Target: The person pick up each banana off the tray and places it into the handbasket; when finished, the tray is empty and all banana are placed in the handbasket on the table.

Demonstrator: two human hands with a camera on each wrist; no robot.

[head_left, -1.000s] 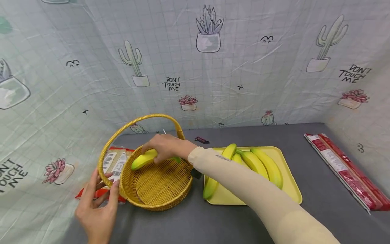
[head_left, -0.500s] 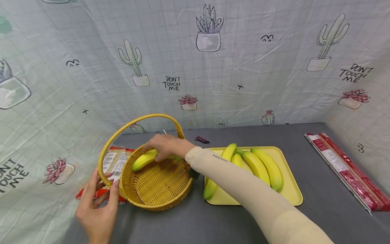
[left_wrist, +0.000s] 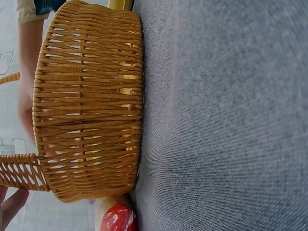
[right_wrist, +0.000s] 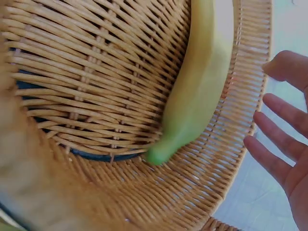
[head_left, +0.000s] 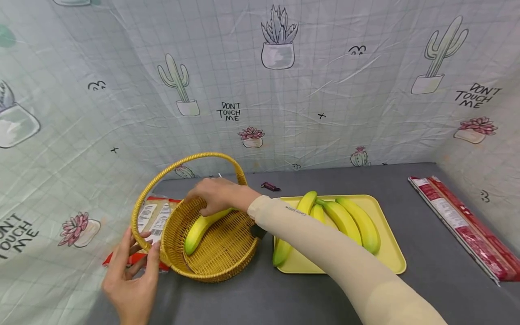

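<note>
A yellow woven basket with a tall arched handle stands on the grey table. My left hand pinches the foot of that handle at the basket's left side. One banana with a green tip lies on the basket floor along the far wall. My right hand is over the basket's back part, just above the banana in the head view and hiding part of it. In the right wrist view, the fingers of this hand are spread and apart from the banana.
Right of the basket, a pale yellow tray bears several bananas, partly behind the right sleeve. A red and white packet lies left of the basket. Long red packages lie far right; a small dark wrapped item sits behind.
My right hand has let go of the banana, which now rests lower and nearer the middle of the basket. The left hand stays on the handle.
</note>
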